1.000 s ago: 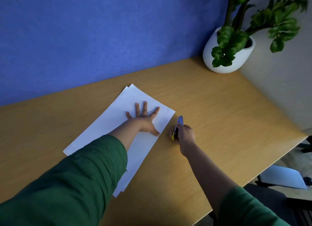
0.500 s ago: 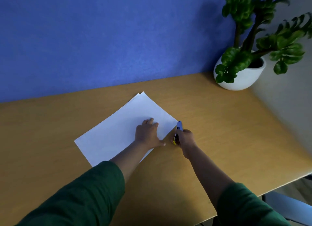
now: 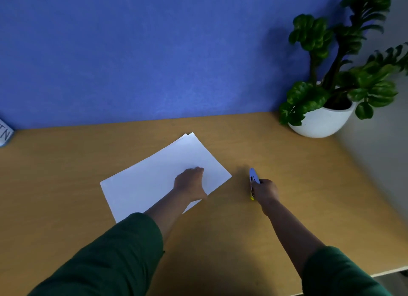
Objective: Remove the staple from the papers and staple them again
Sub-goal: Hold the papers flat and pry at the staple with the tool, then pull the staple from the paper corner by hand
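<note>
left hand (image 3: 191, 185): palm down, fingers curled | right hand (image 3: 265, 190): grip closed

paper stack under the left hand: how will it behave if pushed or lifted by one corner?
The papers look thin and flat, so they would probably droop when lifted. On the smooth wooden desk they likely slide easily. The far corner shows offset sheets, so they may fan apart unless the left hand presses down.

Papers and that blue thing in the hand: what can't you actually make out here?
Head view only:
- Staple in the papers: too small to see.
- Blue and yellow tool: half hidden in the right hand; type unclear.
- Paper under the left hand: covered.
- Lettered object: cut off by the left edge.
</note>
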